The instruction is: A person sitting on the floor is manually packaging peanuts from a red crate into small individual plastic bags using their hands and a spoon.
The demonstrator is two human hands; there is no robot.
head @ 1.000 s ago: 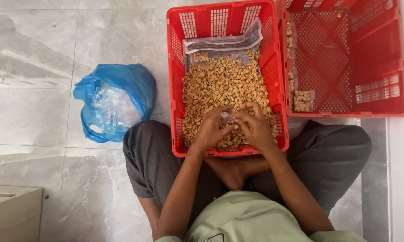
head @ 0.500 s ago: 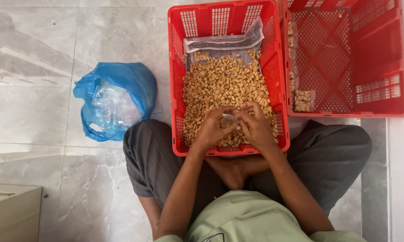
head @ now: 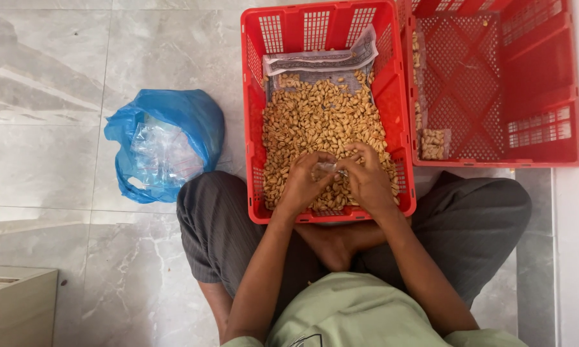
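Both hands meet over the near end of a red crate: our left hand (head: 304, 182) and right hand (head: 368, 178) pinch between their fingertips a small clear bag (head: 325, 169), which sits just above the heap of nuts. Grey marble floor tiles (head: 58, 115) spread beneath us as we sit cross-legged, dark striped trousers (head: 212, 225) framing the crate on either side. That red plastic crate (head: 257, 96) stands between our knees, its slotted walls upright, and a second red crate (head: 534, 77) sits touching its right side, tipped so that its mesh bottom faces the camera. A blue plastic bag (head: 193, 115), open at the top, lies on the tiles near our left knee and holds a bundle of clear bags (head: 164, 151). Pale shelled nuts (head: 321, 115) fill the near crate (a sheet of printed paper (head: 318, 61) lines its far end). One small filled packet (head: 433, 144) rests in the second crate's lower corner.
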